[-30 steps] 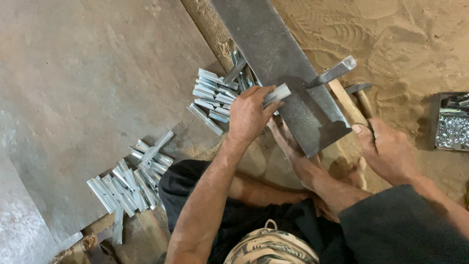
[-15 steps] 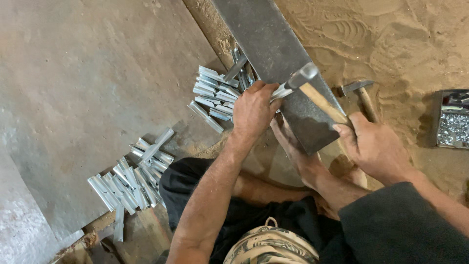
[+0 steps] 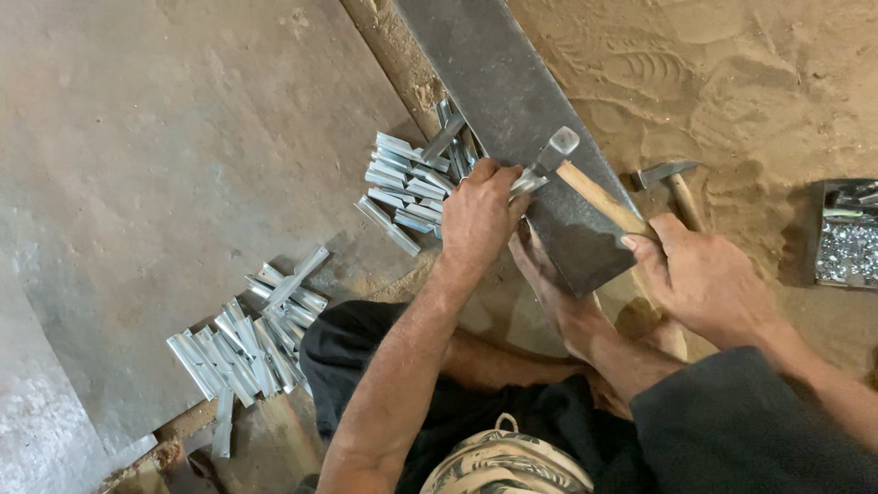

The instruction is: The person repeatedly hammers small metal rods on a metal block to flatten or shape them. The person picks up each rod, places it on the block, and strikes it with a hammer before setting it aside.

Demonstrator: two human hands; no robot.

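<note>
- Your left hand is closed around a small shiny metal piece, pinning it flat against the dark steel plate near that plate's left edge; the piece's end pokes out past your fingers toward the hammer.
- Your right hand grips the wooden handle of the hammer at its lower end, fingers wrapped tight. The hammer's metal head sits on or just above the exposed tip of the metal piece; you cannot tell from this view whether it touches.
- The steel plate runs as a long slanted strip from the top edge of the view down to its lower end, which lies over your bare foot.
- Just beside the plate's left edge, behind your left hand, lies a stack of similar bright metal pieces, laid roughly parallel on the ground.
- A second heap of such pieces lies well apart, near the lower edge of the big grey metal sheet on the left.
- A second hammer rests on the sandy ground just right of the plate, beyond your right hand.
- At the right edge of the view a box holds small silvery bits, too small to tell what kind.
</note>
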